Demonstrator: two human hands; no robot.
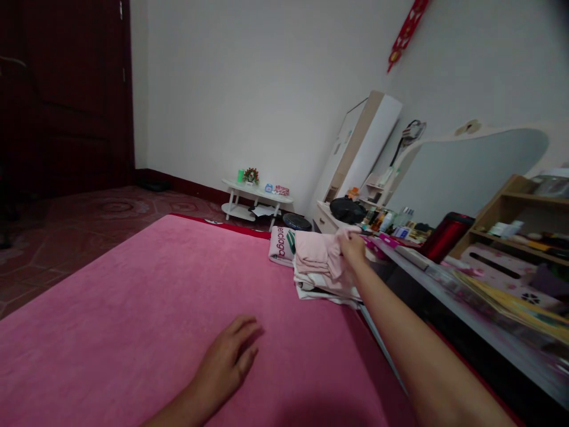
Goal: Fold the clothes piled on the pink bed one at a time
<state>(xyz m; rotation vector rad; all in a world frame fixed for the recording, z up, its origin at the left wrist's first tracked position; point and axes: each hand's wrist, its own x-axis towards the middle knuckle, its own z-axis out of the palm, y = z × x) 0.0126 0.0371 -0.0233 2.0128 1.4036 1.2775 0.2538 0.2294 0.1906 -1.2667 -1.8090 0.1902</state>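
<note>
- Right hand (354,248): fingers pinching the pale pink cloth (311,246) atop the folded stack (316,292).
- Left hand (229,354): fingers slightly spread and bent, over the pink cover (146,308).
- Stack: close to the cover's right edge, dresser (325,222) beyond.
- Leftward, the cover runs broad to its edge, tiled floor (44,261) past it.

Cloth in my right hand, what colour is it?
The cloth is pale pink, seen in the head view.
</note>
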